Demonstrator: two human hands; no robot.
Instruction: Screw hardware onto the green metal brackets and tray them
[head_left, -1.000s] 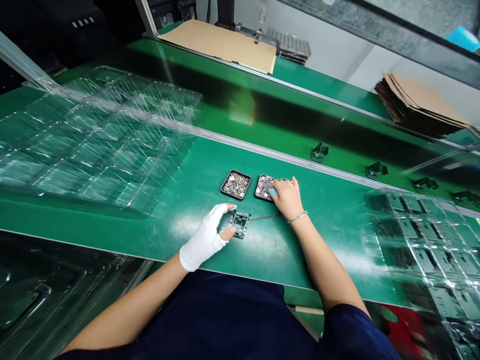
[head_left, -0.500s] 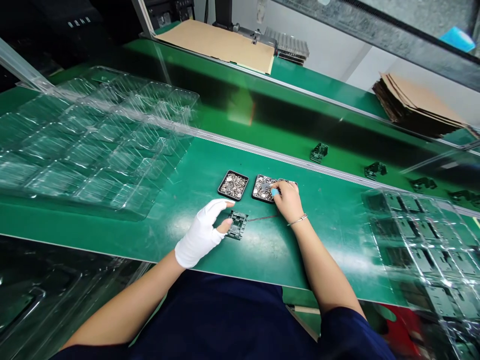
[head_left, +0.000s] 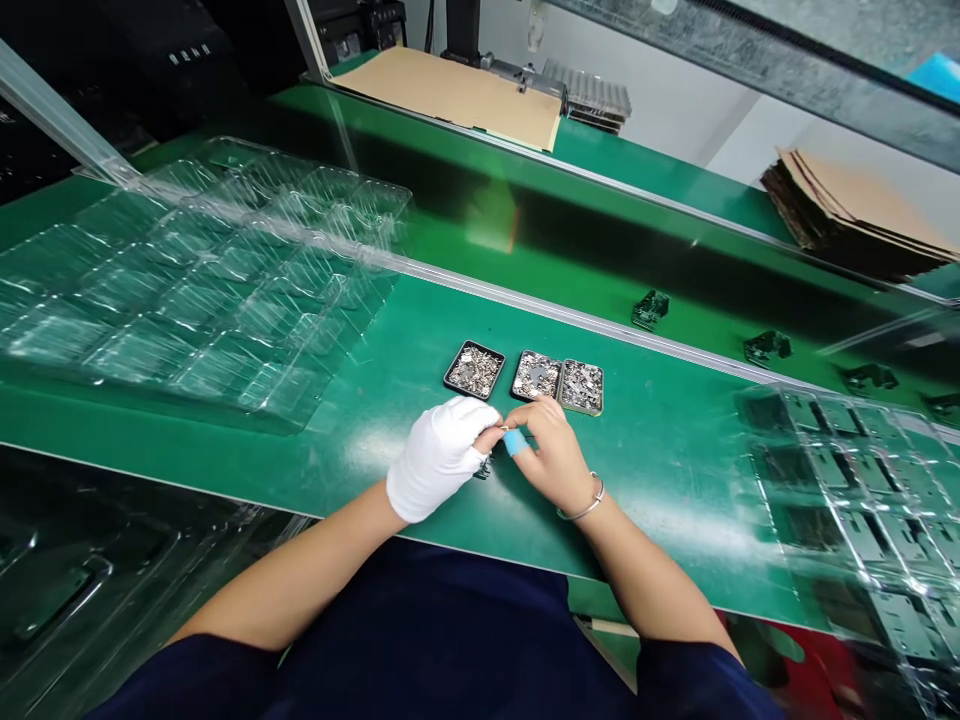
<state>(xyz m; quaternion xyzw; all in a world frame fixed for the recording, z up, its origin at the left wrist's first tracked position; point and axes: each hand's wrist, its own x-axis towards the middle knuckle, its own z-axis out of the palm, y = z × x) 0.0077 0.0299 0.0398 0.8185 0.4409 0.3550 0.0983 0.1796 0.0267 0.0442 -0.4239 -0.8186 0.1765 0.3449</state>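
My left hand [head_left: 439, 455], in a white glove with bare thumb and fingertip, is closed in a pinch. Its tips meet those of my right hand [head_left: 551, 455], which has a blue finger cot [head_left: 515, 442] and is also pinching. Between the fingertips shows a tiny brass-coloured metal part [head_left: 505, 429], too small to name. Under my hands lies a dark green flat part with slots [head_left: 484, 467], mostly hidden. Just beyond them stand three small square trays of tiny metal pieces: a left tray [head_left: 448, 382], a middle tray [head_left: 516, 388] and a right tray [head_left: 600, 405].
Large clear blister trays [head_left: 187, 370] cover the left of the green bench [head_left: 367, 430]. On the right, another clear tray [head_left: 832, 495] holds several flat parts. Behind a metal rail [head_left: 525, 300], several dark parts [head_left: 650, 309] sit on a green surface. Cardboard sheets [head_left: 862, 210] are stacked at the back right.
My right hand has left the small trays and come left and nearer to meet my left hand. My left fingers have closed from a spread pose. The slotted part is now mostly covered.
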